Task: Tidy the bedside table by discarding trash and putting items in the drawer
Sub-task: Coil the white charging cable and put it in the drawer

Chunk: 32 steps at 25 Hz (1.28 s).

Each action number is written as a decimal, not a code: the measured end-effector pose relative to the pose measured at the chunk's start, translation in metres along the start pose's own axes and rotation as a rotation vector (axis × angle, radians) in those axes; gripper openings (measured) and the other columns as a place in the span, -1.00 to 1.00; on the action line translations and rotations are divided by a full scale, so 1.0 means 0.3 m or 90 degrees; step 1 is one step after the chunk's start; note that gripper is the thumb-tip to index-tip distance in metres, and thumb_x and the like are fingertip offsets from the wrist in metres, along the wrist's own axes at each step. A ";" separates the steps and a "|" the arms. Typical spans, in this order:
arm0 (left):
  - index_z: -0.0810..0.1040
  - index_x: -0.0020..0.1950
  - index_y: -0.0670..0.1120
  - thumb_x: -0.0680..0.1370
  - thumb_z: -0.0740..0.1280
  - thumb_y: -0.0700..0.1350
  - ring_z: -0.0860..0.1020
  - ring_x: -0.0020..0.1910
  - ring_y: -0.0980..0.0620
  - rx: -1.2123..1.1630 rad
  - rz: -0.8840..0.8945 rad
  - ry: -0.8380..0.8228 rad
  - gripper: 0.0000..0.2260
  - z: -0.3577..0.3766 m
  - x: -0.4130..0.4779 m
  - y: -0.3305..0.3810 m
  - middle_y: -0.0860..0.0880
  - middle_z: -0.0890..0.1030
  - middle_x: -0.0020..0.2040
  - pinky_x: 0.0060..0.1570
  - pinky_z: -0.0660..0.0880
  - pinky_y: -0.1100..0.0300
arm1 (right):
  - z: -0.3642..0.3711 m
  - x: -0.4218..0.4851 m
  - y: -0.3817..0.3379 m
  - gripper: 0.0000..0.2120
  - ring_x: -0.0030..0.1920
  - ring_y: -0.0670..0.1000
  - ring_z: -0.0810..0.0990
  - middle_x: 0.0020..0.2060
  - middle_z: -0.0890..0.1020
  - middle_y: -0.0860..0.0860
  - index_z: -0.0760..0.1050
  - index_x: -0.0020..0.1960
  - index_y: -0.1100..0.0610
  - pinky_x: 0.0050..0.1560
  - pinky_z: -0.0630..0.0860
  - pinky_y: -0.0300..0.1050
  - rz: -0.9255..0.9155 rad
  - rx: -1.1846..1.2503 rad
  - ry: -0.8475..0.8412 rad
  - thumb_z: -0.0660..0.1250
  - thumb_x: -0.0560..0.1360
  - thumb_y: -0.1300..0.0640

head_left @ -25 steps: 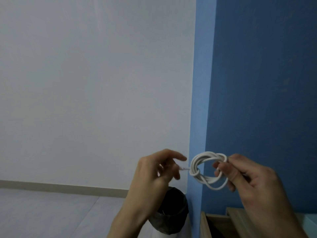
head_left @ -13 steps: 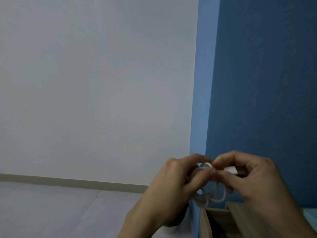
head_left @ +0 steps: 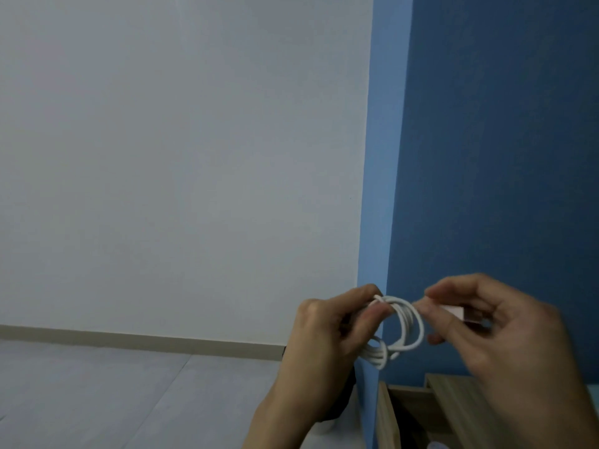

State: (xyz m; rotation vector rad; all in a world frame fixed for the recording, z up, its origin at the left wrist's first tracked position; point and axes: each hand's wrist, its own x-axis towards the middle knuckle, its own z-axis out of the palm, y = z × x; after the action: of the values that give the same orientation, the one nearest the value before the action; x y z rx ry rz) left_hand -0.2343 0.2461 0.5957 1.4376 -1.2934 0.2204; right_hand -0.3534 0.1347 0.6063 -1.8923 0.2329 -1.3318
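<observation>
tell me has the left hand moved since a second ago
Yes. The left hand has moved right, toward the wall corner, and now pinches the white cable there.

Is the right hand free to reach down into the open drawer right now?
Probably not yet: the right hand pinches a white plug, the left hand grips the coiled cable. The drawer below looks unobstructed.

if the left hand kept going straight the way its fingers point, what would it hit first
The left hand points rightward toward the coiled white cable it already pinches; just beyond that lies the right hand, holding the cable's white plug end. Depth is unclear, but the right hand's fingers look first.
</observation>
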 end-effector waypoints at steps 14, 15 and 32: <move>0.41 -0.29 -0.02 0.55 0.30 -0.02 0.22 -0.49 0.14 0.064 0.036 0.065 -0.77 0.066 -0.009 -0.053 0.03 0.31 -0.49 -0.47 0.19 0.36 | 0.016 -0.070 0.006 -0.60 -0.44 -0.12 0.58 -0.36 0.65 0.07 0.66 -0.15 -0.06 -0.31 0.56 -0.33 0.131 0.182 -0.016 0.46 0.16 -0.30; 0.44 -0.28 0.00 0.55 0.30 -0.01 0.24 -0.49 0.14 0.048 0.035 0.066 -0.79 0.070 -0.004 -0.052 -0.01 0.34 -0.47 -0.47 0.20 0.36 | 0.009 -0.056 0.018 -0.43 -0.43 -0.13 0.57 -0.35 0.65 0.04 0.64 -0.09 -0.08 -0.33 0.58 -0.29 0.159 0.207 -0.042 0.43 0.05 -0.41; 0.62 0.09 -0.17 0.51 0.30 -0.05 0.62 -0.15 0.05 -0.453 -0.283 -0.089 -0.74 0.337 -0.044 -0.200 -0.09 0.69 -0.13 -0.06 0.56 0.19 | -0.086 -0.063 0.283 -0.77 -0.08 -0.12 0.67 -0.15 0.73 -0.10 0.67 -0.11 -0.08 -0.03 0.57 -0.23 0.209 0.037 -0.075 0.32 0.35 -0.14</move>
State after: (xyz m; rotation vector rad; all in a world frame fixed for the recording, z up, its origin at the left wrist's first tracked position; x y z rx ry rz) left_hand -0.2437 0.1596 0.5158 1.0824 -0.9766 -0.5937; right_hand -0.3599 0.0756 0.5378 -1.7861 0.4203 -0.9934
